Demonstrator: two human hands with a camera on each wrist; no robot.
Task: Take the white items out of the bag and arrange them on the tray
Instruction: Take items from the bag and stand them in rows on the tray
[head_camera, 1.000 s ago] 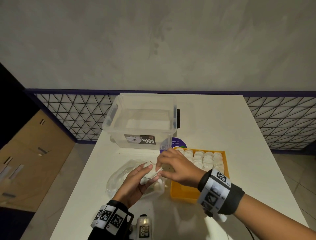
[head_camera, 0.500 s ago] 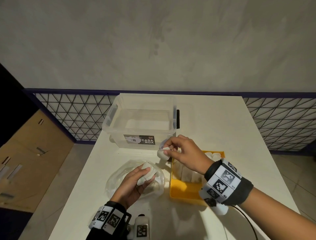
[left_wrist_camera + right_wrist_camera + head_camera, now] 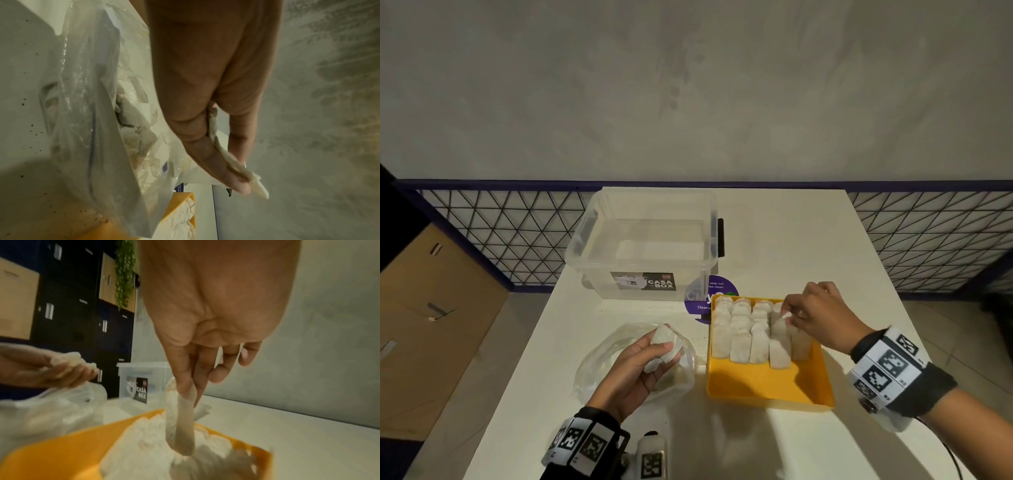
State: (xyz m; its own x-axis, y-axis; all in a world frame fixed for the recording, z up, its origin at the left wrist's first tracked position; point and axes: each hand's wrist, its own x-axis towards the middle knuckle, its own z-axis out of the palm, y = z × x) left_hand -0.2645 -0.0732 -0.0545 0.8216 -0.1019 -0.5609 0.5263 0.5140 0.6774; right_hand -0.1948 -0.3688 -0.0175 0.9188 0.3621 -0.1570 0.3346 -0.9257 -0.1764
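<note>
A yellow tray (image 3: 763,383) sits on the white table, its far half filled with rows of several white sachets (image 3: 739,329). My right hand (image 3: 789,313) hovers over the tray's far right corner and pinches one white sachet (image 3: 184,426) by its top, the sachet hanging down among the others. My left hand (image 3: 657,349) is above the clear plastic bag (image 3: 599,363) left of the tray and grips a small bunch of white sachets (image 3: 234,162). More sachets lie inside the bag (image 3: 131,123).
A clear lidless storage box (image 3: 647,246) stands behind the bag and tray. A purple round sticker (image 3: 700,301) lies on the table between box and tray. The table's left edge drops to the floor; the near half of the tray is bare.
My right hand took one sachet from the left hand's bunch, carried it right over the tray, and lowered it at the far right column. The left hand stayed over the bag.
</note>
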